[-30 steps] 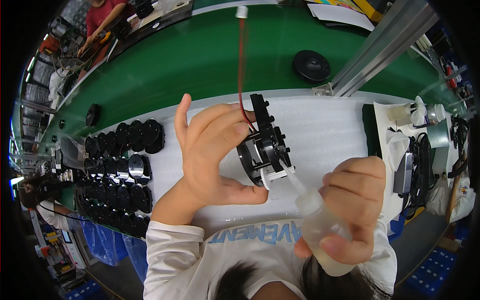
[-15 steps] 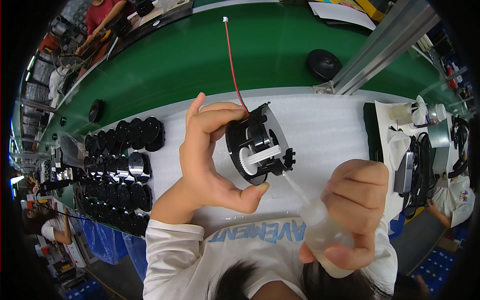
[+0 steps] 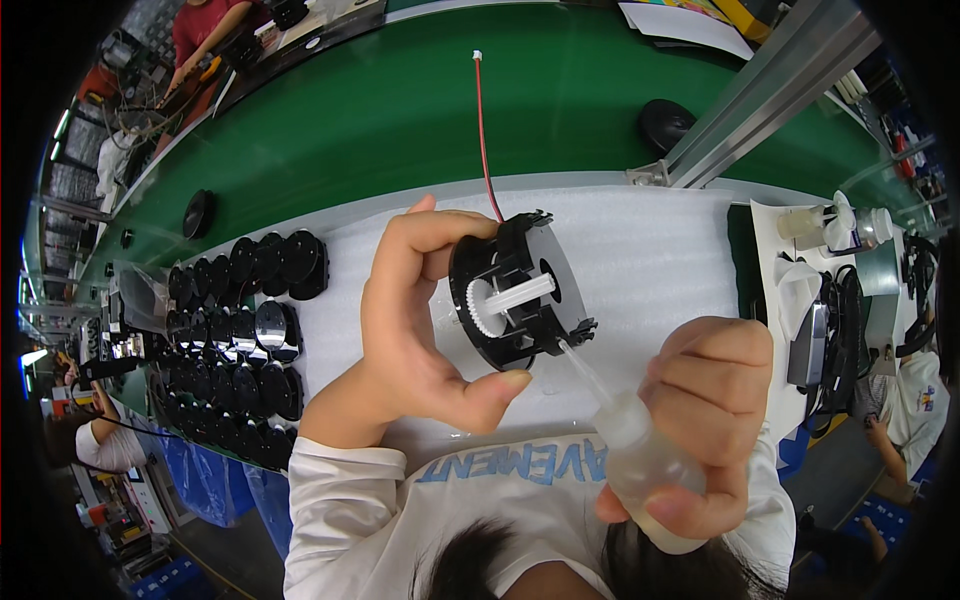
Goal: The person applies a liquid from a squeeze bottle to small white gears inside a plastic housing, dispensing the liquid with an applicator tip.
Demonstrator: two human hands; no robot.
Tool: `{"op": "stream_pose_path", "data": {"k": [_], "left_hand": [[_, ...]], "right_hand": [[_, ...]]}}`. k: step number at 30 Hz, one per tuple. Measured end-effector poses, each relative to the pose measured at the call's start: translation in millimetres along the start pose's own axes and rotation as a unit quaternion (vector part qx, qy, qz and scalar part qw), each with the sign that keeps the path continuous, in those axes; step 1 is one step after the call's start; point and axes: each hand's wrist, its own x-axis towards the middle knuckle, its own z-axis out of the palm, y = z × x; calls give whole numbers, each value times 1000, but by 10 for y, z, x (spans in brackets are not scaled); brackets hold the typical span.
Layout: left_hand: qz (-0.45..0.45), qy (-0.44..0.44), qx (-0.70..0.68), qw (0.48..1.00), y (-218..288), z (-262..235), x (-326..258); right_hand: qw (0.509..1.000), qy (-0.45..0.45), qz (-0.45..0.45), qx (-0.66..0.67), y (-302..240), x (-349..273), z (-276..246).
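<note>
My left hand (image 3: pixel 415 330) grips a round black plastic motor housing (image 3: pixel 535 250) by its rim, fingers behind and thumb below. A white gear with a ribbed shaft (image 3: pixel 515 293) sits in its open side. From the top of the housing a thin red and dark wire (image 3: pixel 482 130) stands up, ending in a small white plug (image 3: pixel 477 56). My right hand (image 3: pixel 715 420) is wrapped round a translucent squeeze bottle (image 3: pixel 640 460), tilted so its thin nozzle (image 3: pixel 583 372) reaches the housing's lower edge. Whether the tip touches is too fine to tell.
White foam sheet (image 3: pixel 650 240) covers my work area. Rows of black round parts (image 3: pixel 245 330) stand at the left. Beyond runs a green conveyor belt (image 3: pixel 380 110) carrying black discs (image 3: pixel 665 125). A metal post (image 3: pixel 770 90) rises at the right, near small jars (image 3: pixel 870 228) and black cables (image 3: pixel 830 350).
My left hand has turned the housing slightly, and its wire has swung to the right. The bottle has shifted a little left with its nozzle. The discs on the belt have moved right.
</note>
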Motion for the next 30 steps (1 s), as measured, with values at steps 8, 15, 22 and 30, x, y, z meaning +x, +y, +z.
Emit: {"op": "stream_pose_path", "data": {"k": [8,15,22,30], "left_hand": [[-173,59,-265,947,59,82,-39],[-213,84,-331,915,96,60,-3],[-245,85,-375,890,113,48,56],[-279,107,-374,878,119,58,37]], "right_hand": [[1000,-12,6,5,-12,-5,-26],[999,-27,28,23,-45,8,-31],[998,-52,25,13,-31,17,-74],[999,-34,24,5,-43,5,-37]]}}
